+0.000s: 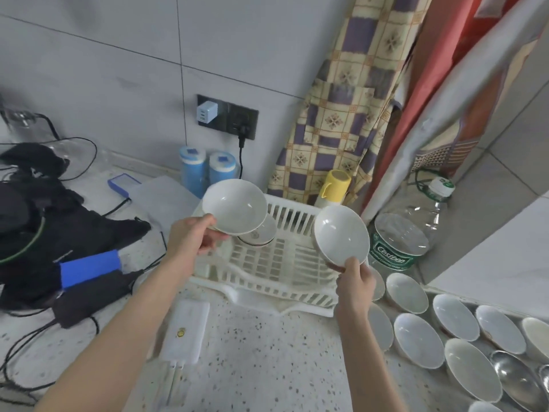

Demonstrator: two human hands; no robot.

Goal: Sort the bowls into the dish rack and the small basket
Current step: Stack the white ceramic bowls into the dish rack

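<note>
Both hands are up over the white dish rack [267, 263], each with a white bowl. The left hand [193, 236] pinches the near rim of the left bowl [234, 206], thumb on top at the edge and fingers curled beneath, holding it tilted above the rack's far left corner. Just under that bowl, a patterned bowl [261, 234] already sits inside the rack, leaning at the back. The right hand [355, 282] grips the right bowl [341, 236] by its lower rim, thumb over the edge and fingers behind; this bowl is tipped steeply, its open face turned toward the camera, above the rack's right side. On the speckled counter [267, 367] to the right, a cluster of bowls [454, 331] waits in rows, open side up, near the rack's right corner. A clear water jug [407, 233] stands just beyond the rack on the right, a yellow-capped bottle [334, 185] behind the rack's back wall, and two blue canisters [206, 169] by the wall under the socket. A white power bank [185, 334] lies on the counter near the rack's front, black gear [59, 239] and cables to the left.
</note>
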